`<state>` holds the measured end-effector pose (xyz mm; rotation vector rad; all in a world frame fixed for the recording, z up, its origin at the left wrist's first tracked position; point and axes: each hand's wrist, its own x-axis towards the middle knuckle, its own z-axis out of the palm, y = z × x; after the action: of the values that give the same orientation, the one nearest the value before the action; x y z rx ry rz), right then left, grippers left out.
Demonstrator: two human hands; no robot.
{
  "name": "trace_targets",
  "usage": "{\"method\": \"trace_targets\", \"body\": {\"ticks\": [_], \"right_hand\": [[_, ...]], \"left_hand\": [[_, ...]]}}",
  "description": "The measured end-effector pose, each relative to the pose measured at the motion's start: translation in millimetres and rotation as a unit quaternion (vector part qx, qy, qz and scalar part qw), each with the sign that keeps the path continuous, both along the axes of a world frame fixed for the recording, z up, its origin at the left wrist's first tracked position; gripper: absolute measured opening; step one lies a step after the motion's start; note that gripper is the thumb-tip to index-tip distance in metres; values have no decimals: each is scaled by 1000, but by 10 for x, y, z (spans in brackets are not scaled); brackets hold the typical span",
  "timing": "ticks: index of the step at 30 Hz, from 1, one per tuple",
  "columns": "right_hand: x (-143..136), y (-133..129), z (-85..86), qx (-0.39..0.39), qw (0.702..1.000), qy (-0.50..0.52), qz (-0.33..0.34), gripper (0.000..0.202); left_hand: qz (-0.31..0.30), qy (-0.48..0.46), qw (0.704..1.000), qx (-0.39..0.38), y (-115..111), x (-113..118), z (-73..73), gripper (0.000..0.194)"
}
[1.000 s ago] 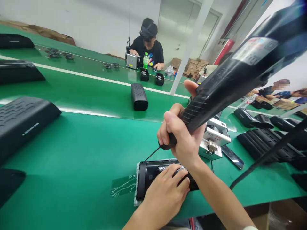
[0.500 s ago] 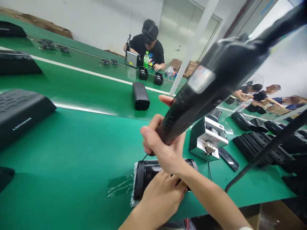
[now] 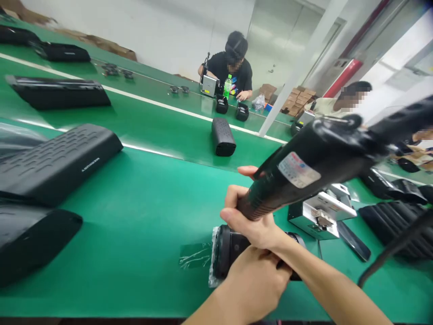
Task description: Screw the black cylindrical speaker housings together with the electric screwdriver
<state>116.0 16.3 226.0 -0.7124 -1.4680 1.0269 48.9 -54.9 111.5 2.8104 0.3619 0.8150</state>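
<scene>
Electric screwdriver (image 3: 274, 183), lowered since earlier, is clenched in right hand (image 3: 252, 219); tilt could slip its hidden bit; left hand (image 3: 255, 275) curls over black casing (image 3: 234, 246).

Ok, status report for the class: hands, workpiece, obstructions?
Right hand gripping black electric screwdriver. Left hand on black housing. Both hands partly cover housing; screwdriver tip hidden from view.

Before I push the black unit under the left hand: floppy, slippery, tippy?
Likely stiff: the black unit has a moulded-looking end cap. It probably won't tip easily, lying on its long side. The green table looks glossy, so it may slide, though the left hand on it would add drag.
</scene>
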Motion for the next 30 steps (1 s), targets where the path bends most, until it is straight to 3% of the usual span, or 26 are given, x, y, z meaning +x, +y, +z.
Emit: {"method": "trace_targets", "body": {"ticks": [3,6,8,11,14,17,19,20,22,24,27,30], "right_hand": [[27,26,-79,-1,1000,4,8,49],[16,41,-149,-11,1000,-2,9,26],[-36,61,-147,-20,1000,-1,8,44],[-111,104,-1,-21,999,44,-1,63],[11,40,320,4,996,94,-7,66],[466,-252,642,103,987,105,-61,38],[909,-525,743,171,964,116,-165,21],[1147,-657,750,190,949,110,-228,26],[1612,-860,699,209,902,71,-372,35],[2010,-954,600,216,859,48,-461,37],[2387,-906,448,225,837,42,-498,40],[2503,-754,315,212,845,33,-491,44]], "left_hand": [[2,-4,1000,-15,18,0,13,39],[-5,-1,1000,-30,50,-31,0,36],[2,6,999,-41,71,-59,-19,38],[23,24,998,-50,99,-91,-37,57],[70,51,995,-48,119,-98,-19,87],[93,64,993,-27,157,-119,-4,91],[96,63,993,18,224,-154,-38,91],[100,61,992,48,273,-173,-72,91],[106,54,987,108,394,-196,-154,90],[105,49,982,151,515,-192,-223,85],[101,40,978,178,634,-159,-240,76],[97,32,980,172,663,-132,-170,67]]}}
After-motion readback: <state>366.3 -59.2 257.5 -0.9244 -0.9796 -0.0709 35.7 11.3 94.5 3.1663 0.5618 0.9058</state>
